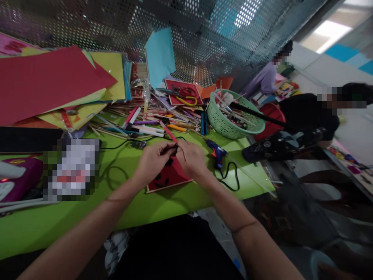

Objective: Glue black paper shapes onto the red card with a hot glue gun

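- I see the left hand and right hand pinching 1 small black piece, probably for control.
- Red, rectangular, pale-edged panel lies beneath, likely for reach.

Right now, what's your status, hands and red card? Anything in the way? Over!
Left hand and right hand together, holding small dark piece. Red card beneath, partly covered. Blue glue gun off to card's right.

Smooth green tabletop here, softly shiny; the red rectangular panel looks matt, like paper, with pale wooden edging! The large red sheet is matt paper, the round mint-green basket holed plastic, the grey perforated screen glinting metal.
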Demonstrator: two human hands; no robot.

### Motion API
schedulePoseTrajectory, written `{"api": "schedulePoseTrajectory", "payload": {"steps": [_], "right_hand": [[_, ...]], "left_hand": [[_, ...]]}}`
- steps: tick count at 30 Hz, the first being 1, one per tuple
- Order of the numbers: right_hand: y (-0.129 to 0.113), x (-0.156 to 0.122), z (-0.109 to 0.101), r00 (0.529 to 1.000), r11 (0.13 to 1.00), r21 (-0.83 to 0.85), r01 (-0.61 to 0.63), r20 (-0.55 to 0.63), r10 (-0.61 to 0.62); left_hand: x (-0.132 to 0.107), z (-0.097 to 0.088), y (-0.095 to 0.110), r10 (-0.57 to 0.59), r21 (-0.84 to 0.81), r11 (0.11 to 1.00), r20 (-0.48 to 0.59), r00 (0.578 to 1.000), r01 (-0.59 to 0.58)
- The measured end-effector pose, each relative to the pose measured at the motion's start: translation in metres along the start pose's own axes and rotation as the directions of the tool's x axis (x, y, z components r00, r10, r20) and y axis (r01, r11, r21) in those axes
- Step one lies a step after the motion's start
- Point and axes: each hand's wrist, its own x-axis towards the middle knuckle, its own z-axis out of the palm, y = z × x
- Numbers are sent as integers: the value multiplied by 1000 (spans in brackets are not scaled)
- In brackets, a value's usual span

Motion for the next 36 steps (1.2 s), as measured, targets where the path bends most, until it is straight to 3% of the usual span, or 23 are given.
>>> {"api": "schedulePoseTrajectory", "payload": {"steps": [8,14,23,32,36], "right_hand": [[12,5,-8,989,965,224,135,33,-146],[13,6,-9,981,979,92,183,54,-189],[14,5,1,971,969,-68,238,-10,-239],[18,8,-2,960,960,-35,279,29,-279],[14,7,-1,968,963,-102,249,25,-248]], "left_hand": [[5,-11,2,-92,-344,932,76,993,113],[6,-14,3,-72,-281,955,75,995,90],[5,-14,4,-41,-160,986,75,996,53],[8,-15,-3,-83,-275,954,134,988,117],[7,-13,-4,-74,-274,956,119,990,105]]}}
